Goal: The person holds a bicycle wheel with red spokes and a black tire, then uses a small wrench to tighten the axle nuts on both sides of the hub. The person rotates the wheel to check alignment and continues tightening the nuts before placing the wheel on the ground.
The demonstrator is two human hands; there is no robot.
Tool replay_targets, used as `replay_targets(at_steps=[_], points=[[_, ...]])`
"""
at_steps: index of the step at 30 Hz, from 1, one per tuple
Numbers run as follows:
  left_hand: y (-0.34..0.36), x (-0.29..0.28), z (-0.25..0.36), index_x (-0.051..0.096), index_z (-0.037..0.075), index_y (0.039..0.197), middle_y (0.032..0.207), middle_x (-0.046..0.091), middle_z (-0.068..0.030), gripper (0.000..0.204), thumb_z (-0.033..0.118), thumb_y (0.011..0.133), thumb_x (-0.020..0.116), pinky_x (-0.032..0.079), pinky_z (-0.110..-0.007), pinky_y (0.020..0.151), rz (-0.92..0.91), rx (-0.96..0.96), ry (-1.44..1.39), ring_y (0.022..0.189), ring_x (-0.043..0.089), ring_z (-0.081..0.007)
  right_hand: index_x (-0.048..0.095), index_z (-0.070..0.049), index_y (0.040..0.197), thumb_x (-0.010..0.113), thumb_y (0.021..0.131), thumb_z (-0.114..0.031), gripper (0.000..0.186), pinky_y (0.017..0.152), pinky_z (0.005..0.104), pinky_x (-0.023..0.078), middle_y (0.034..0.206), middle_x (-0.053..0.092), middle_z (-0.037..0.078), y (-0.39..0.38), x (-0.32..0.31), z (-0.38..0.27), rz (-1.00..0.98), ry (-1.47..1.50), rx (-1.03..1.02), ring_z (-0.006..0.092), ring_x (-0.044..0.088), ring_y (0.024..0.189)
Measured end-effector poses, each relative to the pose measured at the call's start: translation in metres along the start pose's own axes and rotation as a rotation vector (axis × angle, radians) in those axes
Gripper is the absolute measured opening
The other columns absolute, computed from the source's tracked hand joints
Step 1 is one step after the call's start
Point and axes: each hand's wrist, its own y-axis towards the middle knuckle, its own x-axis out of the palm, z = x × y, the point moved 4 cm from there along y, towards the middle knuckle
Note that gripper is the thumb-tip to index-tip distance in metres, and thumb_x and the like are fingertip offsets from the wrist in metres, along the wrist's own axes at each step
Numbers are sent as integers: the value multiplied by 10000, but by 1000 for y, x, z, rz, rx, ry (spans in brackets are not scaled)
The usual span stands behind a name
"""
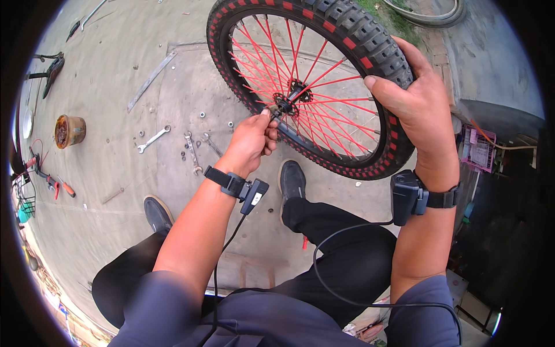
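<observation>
A bicycle wheel (388,151) with red spokes, a black rim and a knobby tyre dotted with red patches is held tilted off the ground before me. My right hand (413,101) grips its tyre at the right, thumb over the inner side and fingers round the tread. At the wheel's centre is a black hub (297,92). My left hand (254,139) is closed, thumb and finger pinching the near end of the axle (277,113); any small part between those fingertips is hidden.
Wrenches (154,139) and several nuts lie on the concrete beside a flat metal bar (151,81). Left are a rusty tub (70,131) and a screwdriver (68,189). A spare tyre (430,20) is at the top right, a pink crate (478,147) at the right. Cables hang from both wrists.
</observation>
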Motion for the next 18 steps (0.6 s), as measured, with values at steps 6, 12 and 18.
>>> replay_targets(at_steps=[6, 12, 18], points=[[-4, -1, 1, 582, 48, 995, 777, 588, -13, 404, 434, 1073, 490, 402, -256, 479, 34, 1, 7, 532, 538, -101, 562, 93, 1276, 796, 770, -84, 585, 694, 236, 494, 934, 642, 7, -2, 2, -3, -13, 49, 9, 68, 561, 784], [-12, 2, 7, 583, 31, 1049, 860, 606, -40, 303, 334, 1045, 572, 424, -248, 486, 49, 93, 81, 570, 565, -103, 574, 88, 1257, 785, 773, -81, 554, 632, 225, 464, 887, 622, -16, -3, 2, 0, -18, 105, 8, 42, 524, 725], [-8, 0, 6, 589, 28, 1064, 868, 615, -36, 225, 251, 1035, 588, 428, -245, 493, 40, 105, 113, 583, 563, -101, 543, 64, 1356, 805, 773, -118, 664, 771, 249, 507, 1005, 662, 29, -3, -1, -4, -69, 5, 77, 88, 598, 854]])
